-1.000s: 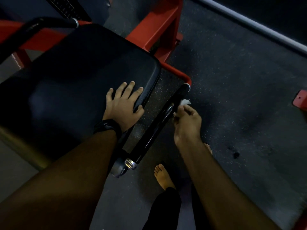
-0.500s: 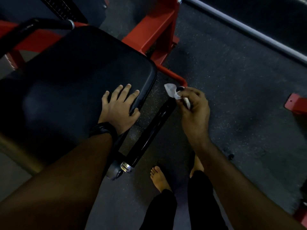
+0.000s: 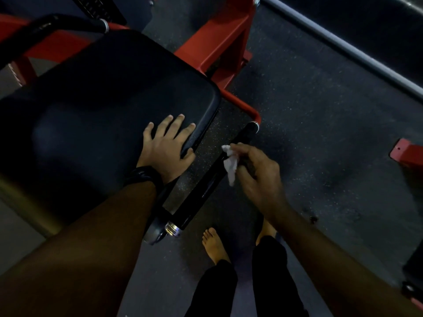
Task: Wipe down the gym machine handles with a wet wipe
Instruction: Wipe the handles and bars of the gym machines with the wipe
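The right hand (image 3: 258, 177) pinches the wet wipe (image 3: 230, 164) against the upper part of the black handle (image 3: 206, 193); the left hand (image 3: 167, 147) rests flat, fingers released, on the seat pad (image 3: 103, 110); its lower length and the far handle (image 3: 52, 25) probably remain to be wiped.

The scene is dimly lit and underexposed. The left hand (image 3: 167, 147) and wet wipe (image 3: 230, 164) are caught brightest; the right hand (image 3: 261, 177) is slightly blurred.

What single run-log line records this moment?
right hand: holds crumpled white wet wipe at black cylindrical handle | left hand: flat on black padded seat
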### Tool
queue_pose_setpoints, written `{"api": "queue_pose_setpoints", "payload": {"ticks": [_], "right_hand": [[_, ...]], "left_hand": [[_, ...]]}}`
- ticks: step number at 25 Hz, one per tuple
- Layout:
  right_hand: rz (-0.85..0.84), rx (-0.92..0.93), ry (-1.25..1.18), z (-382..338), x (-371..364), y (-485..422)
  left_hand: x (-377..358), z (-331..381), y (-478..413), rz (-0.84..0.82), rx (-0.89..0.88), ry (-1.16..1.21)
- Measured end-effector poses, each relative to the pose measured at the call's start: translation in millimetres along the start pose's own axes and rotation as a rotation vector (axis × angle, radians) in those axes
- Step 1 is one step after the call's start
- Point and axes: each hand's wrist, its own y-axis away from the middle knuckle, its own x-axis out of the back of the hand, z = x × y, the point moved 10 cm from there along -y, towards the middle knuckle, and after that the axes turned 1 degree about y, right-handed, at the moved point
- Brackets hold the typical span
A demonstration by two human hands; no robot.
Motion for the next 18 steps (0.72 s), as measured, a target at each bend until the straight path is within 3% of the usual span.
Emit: {"api": "queue_pose_setpoints", "payload": {"ticks": [4, 8, 13, 16, 18], "right_hand": [[0.204, -0.167, -0.034, -3.1, -0.7, 13.9], [0.273, -0.293, -0.244, 3.8, -1.0, 17.6], [0.195, -0.309, 0.007, 0.2, 2.6, 17.4], [0.321, -0.389, 0.088, 21.9, 18.3, 8.5], [0.457, -0.557, -0.065, 38.5, 14.9, 17.5]], "left_hand": [[-0.4, -1.6, -0.1, -0.004, 0.000, 0.000], [-0.1, -0.9, 0.3, -0.003, 0.002, -0.007], [-0.1, -0.4, 0.3, -0.019, 0.000, 0.007], [-0.6, -1.6, -0.6, -0.024, 0.000, 0.017], [-1.6, -1.8, -0.7, -0.024, -0.001, 0.016]]}}
